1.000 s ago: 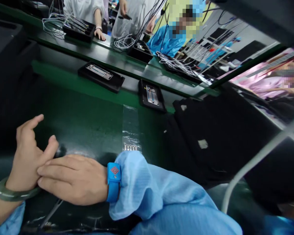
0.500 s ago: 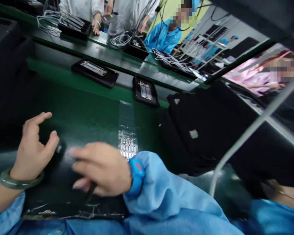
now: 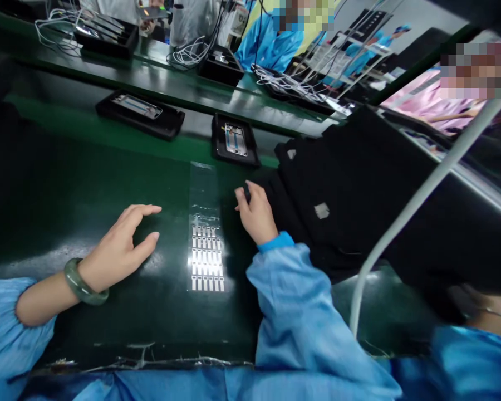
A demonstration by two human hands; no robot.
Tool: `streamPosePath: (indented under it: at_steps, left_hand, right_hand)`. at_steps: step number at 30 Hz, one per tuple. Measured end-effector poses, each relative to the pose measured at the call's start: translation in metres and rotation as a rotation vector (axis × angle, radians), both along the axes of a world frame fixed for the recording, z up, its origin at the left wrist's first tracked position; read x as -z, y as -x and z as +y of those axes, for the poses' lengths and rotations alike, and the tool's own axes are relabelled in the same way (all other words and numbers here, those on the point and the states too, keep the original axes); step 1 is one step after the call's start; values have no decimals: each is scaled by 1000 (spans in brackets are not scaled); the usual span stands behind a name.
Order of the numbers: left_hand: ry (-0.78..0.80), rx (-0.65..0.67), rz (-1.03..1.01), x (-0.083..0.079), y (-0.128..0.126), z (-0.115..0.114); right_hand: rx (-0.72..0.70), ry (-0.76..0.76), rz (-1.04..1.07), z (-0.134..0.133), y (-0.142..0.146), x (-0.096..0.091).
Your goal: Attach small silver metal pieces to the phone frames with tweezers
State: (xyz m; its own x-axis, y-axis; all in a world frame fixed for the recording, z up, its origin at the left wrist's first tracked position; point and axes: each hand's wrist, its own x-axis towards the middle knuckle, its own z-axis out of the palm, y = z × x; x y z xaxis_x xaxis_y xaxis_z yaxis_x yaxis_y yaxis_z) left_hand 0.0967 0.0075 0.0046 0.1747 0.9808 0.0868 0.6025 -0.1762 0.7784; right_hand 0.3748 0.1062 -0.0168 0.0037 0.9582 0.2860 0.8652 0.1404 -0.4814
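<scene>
My left hand (image 3: 119, 245), wearing a green bangle at the wrist, hovers over the dark green tabletop with thumb and fingers apart and nothing between them. To its right lies a clear plastic strip (image 3: 204, 189) carrying rows of small silver metal tabs (image 3: 207, 256). Beyond that strip, my right hand (image 3: 259, 214) is beside the stacked black trays (image 3: 346, 189), its fingers curled. Something small and dark shows between its thumb and index finger; I cannot make out what it is.
Two black trays, a left one (image 3: 173, 125) and a right one (image 3: 254, 153), each hold a silver phone frame. Behind them a raised shelf (image 3: 162, 69) bears cables and black boxes. A pale cable (image 3: 384, 250) crosses at right, near another person's blue sleeve (image 3: 471, 356). Other people work beyond.
My right hand has moved away to the far right, from beside my left hand to the black trays, uncovering the strip of tabs. My left hand appears further right in view, still open.
</scene>
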Motion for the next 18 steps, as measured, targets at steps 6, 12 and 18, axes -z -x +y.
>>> streamPosePath:
  at_steps: [6,12,18]
  left_hand:
    - [34,-46,-27,-3,-1,-6]
    - [39,-171,-94,-3,19,-6]
    - [57,-250,-156,0,37,3]
  right_hand:
    - [143,245,-541,113,-4,-3]
    - [73,218,-617,142,0,-15]
    - [-56,63,-671,95,32,-57]
